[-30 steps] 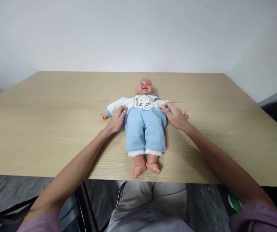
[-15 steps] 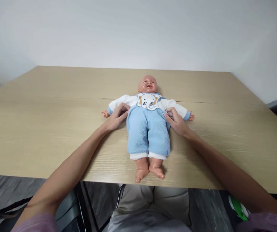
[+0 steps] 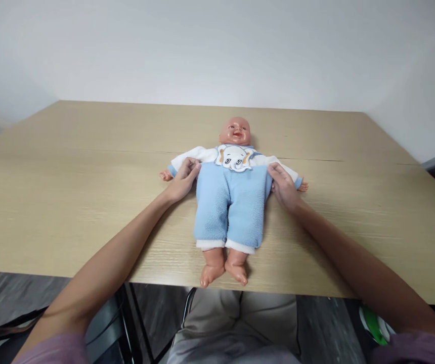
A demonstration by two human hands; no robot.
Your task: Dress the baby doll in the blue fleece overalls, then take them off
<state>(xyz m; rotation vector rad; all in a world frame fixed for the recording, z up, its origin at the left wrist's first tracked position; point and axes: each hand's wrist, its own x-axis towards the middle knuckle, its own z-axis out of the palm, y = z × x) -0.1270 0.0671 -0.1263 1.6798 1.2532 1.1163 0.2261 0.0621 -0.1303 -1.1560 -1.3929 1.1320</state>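
Observation:
A baby doll (image 3: pixel 235 132) lies on its back on the table, head away from me and bare feet near the front edge. It wears a white long-sleeved top (image 3: pixel 194 154) with an elephant face patch (image 3: pixel 234 157) on the chest, and light blue trousers (image 3: pixel 212 202) with white cuffs. My left hand (image 3: pixel 184 178) pinches the trouser waist at the left side. At the opposite side, my right hand (image 3: pixel 283 183) grips the other corner of the waistband. The waist is pulled out wide and straight between both hands. Some fingertips are hidden by the cloth.
The light wooden table (image 3: pixel 69 202) reaches back to a pale wall (image 3: pixel 217 50). My lap (image 3: pixel 240 321) is below its front edge. A chair frame (image 3: pixel 128 323) stands at lower left, and a green and white object (image 3: pixel 375 323) lies at lower right.
Both hands have closed on the trouser waist and stretched it outward, so its upper edge is now straight. The doll's legs have shifted slightly to the left.

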